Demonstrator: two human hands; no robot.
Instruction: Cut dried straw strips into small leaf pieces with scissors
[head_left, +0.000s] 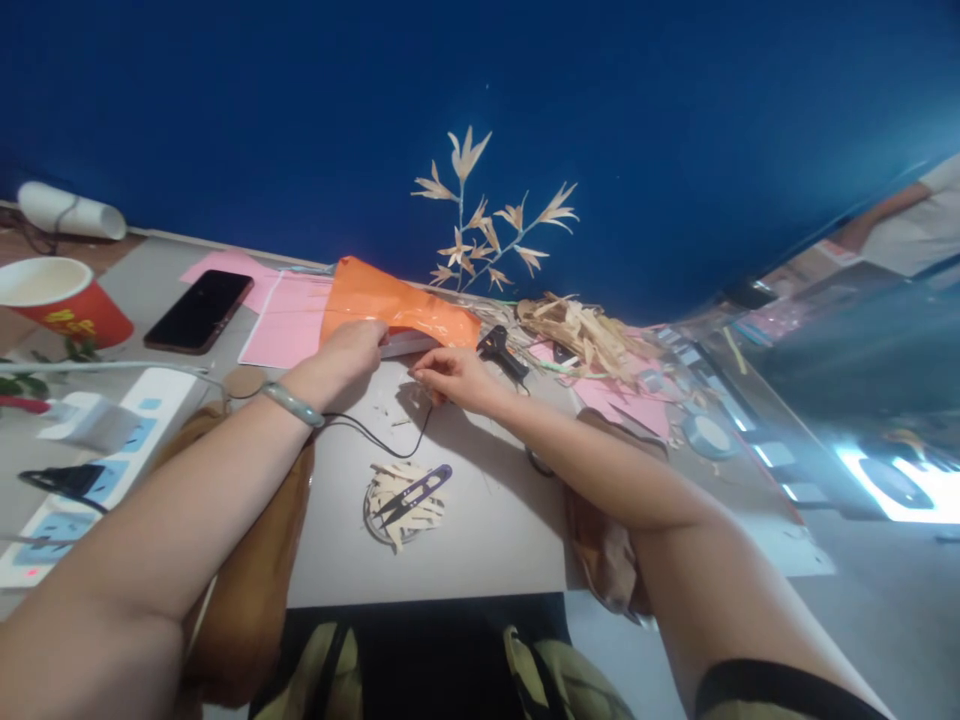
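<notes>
My left hand [351,350] reaches forward and rests curled on the near edge of an orange sheet [390,300], with a pale bangle [292,404] on that wrist. Beside it, my right hand [448,374] is closed in a pinch on something small and thin that I cannot make out, just below the sheet's edge. Between my forearms, purple thread snips [414,493] lie on a round dish of pale straw cuttings [401,500] on a grey board [450,540]. A straw sprig with pointed leaves [487,225] stands behind the sheet.
Pink paper sheets [289,320], a black phone [199,310] and a red paper cup [64,300] lie at the left, with a white power strip [90,450]. A pile of straw [585,335] and a black tool [501,350] lie right. Another person's arm [900,215] shows at far right.
</notes>
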